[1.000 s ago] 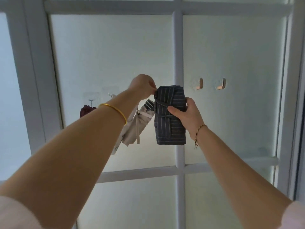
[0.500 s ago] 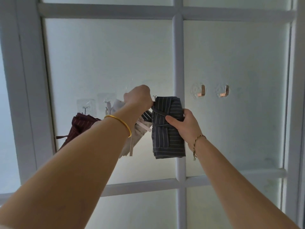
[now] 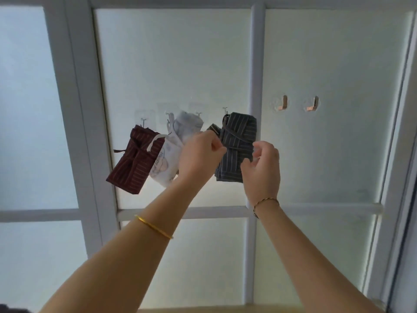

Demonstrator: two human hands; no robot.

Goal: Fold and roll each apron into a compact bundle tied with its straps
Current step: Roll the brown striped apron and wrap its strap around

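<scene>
Bundle (image 3: 237, 136), grey-striped, hangs between right hand (image 3: 262, 170), relaxed and empty, and left hand (image 3: 199, 157), grip unclear.

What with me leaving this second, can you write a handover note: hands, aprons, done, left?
Left hand: fingertips pinched together at the strap of the grey striped bundle; whether it has a true grip is unclear.
Right hand: loosely curled beside that bundle, apparently holding nothing.
Maroon striped bundle, white printed bundle and the grey one hang in a row from wire hooks on the glass door.
Done: three aprons rolled, tied, hung.
Left: confirm the grey one hangs securely. No other aprons in view.
</scene>
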